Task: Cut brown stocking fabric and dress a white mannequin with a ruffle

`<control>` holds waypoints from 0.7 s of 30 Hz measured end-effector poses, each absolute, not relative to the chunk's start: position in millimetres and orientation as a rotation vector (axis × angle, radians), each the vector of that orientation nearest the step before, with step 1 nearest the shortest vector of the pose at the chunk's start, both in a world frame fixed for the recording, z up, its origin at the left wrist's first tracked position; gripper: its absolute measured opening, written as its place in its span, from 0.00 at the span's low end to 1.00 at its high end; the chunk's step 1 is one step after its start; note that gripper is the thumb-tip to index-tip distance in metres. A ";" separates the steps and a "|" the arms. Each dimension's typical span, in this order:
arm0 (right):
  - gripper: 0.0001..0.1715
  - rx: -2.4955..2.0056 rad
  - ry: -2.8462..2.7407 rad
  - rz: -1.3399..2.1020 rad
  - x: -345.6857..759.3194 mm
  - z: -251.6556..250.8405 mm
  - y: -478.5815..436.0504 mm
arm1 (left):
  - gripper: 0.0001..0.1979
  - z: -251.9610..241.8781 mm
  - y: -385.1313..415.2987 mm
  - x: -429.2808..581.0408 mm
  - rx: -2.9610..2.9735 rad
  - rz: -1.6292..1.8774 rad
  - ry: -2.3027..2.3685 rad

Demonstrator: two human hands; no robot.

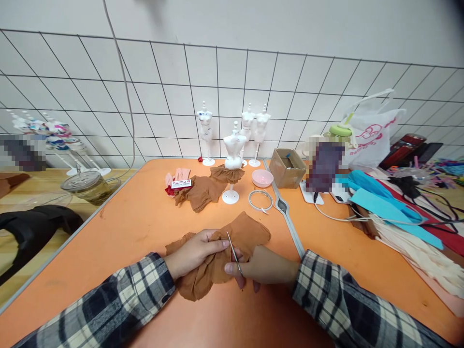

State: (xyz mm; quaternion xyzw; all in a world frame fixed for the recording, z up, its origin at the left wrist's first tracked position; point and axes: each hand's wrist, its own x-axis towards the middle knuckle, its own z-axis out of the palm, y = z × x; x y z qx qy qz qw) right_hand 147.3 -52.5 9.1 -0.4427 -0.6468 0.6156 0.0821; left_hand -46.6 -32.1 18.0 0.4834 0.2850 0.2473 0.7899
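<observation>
My left hand (194, 252) pinches a crumpled piece of thin brown fabric (250, 229) between thumb and fingers, above the front middle of the orange table. In my right hand (270, 265) is a small pair of metal scissors (234, 253), their slim blades pointing up and left over the fabric, close to my left thumb. Part of the handles is hidden by my fingers. Behind my hands, a white mini dress form (235, 147) stands upright with a gathered brown skirt (227, 174) around its lower part. More brown fabric (203, 192) lies to its left.
Several other dress forms (206, 128) line the wall. A pink bowl (262, 179), a wire coil (260, 209) and a cardboard box (288, 169) are right of centre. Phones, cables and blue and cream fabric (416, 246) crowd the right. A small labelled packet (181, 184) lies left.
</observation>
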 end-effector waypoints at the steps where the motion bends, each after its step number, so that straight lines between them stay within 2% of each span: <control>1: 0.18 -1.326 -1.933 1.834 146.1 9.4 -52.4 | 0.13 18.2 -32.1 -46.7 1.031 0.548 0.619; 7: 0.17 -1.402 -1.939 1.818 141.4 10.4 -52.7 | 0.13 11.5 -28.9 -47.0 1.030 0.762 0.820; 10: 0.13 -1.381 -1.920 1.834 142.0 13.3 -53.1 | 0.13 6.7 -27.6 -47.3 1.025 0.740 0.842; 16: 0.18 -1.186 -1.869 1.954 147.7 14.9 -50.8 | 0.15 7.8 -27.8 -50.0 1.135 0.652 0.869; 21: 0.14 -1.136 -1.844 2.019 147.9 7.2 -47.7 | 0.16 12.3 -30.1 -47.8 1.210 0.661 0.926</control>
